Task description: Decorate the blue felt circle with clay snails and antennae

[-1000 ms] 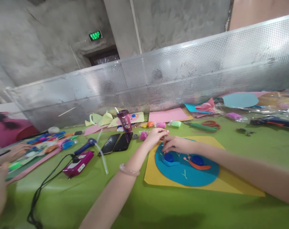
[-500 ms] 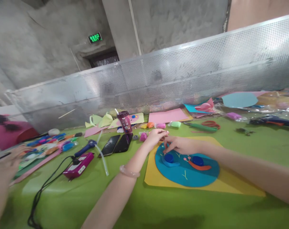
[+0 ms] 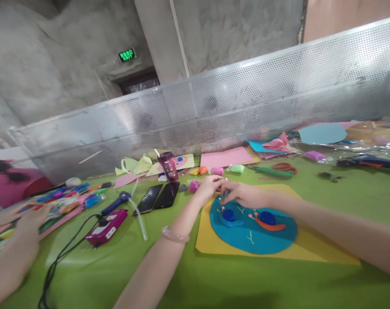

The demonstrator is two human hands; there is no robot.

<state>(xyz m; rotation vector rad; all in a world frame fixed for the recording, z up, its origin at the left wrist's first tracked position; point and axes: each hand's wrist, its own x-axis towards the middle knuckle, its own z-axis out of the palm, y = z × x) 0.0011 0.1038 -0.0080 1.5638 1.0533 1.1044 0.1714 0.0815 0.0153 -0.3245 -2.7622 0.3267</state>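
My left hand (image 3: 208, 186) and my right hand (image 3: 242, 195) meet at the far edge of a blue paper circle (image 3: 272, 238) that lies on a yellow sheet (image 3: 314, 249). Both hands have their fingertips pinched together around something too small to make out. On the circle sit a blue clay snail (image 3: 229, 216) and an orange-bodied snail with a blue shell (image 3: 267, 220). A pink clay lump (image 3: 193, 186) lies just left of my left hand. A pale bracelet (image 3: 175, 234) rings my left wrist.
Two black phones (image 3: 158, 196) and a dark red bottle (image 3: 169, 166) lie behind my left arm. A magenta box (image 3: 106, 222) with a black cable, a blue tool (image 3: 116, 202), coloured paper, clay lumps and red scissors (image 3: 283, 167) litter the green table. Another person's hand (image 3: 24, 231) works at far left.
My two hands have stayed pinched together at the circle's far edge, with only small finger shifts. The other person's hand at left has moved in over their sheet.
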